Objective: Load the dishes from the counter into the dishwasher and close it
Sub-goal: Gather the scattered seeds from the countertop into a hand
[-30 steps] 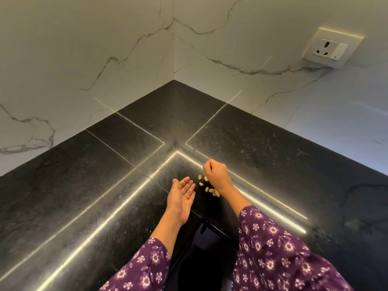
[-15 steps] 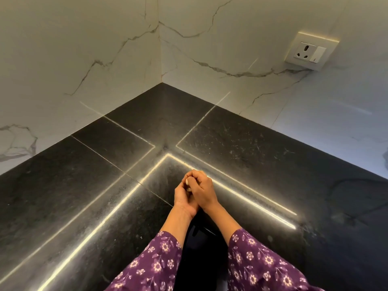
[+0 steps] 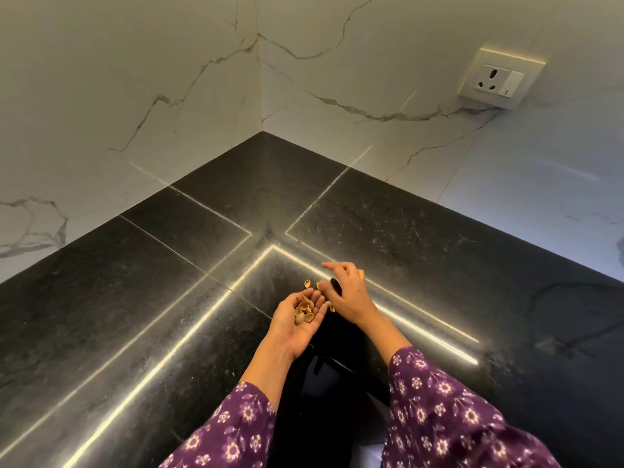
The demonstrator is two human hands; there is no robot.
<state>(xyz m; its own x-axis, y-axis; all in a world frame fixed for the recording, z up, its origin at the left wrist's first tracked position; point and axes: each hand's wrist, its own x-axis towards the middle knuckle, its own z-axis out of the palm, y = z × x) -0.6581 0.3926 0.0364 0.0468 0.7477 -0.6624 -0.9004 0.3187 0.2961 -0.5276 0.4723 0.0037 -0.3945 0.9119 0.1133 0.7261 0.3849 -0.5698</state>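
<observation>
Both hands work at the inner corner of a black stone counter [image 3: 135,298]. My left hand [image 3: 297,319] is palm up and cupped, holding several tan nut shells [image 3: 304,312]. My right hand [image 3: 351,295] hovers just to its right with fingers spread, palm down over the counter edge. One loose shell [image 3: 307,283] lies on the counter just beyond my left fingertips, another [image 3: 319,285] next to it. No dishes and no dishwasher are in view.
White marble walls [image 3: 169,79] meet in a corner behind the counter. A wall socket with a switch [image 3: 499,79] sits at the upper right. Bright light strips reflect on the stone. Below my hands, dark floor shows past the counter edge [image 3: 324,366].
One second ago the shells lay on the counter between my hands. Then my hands came together. Now they are apart, and my left palm holds most of the shells.
</observation>
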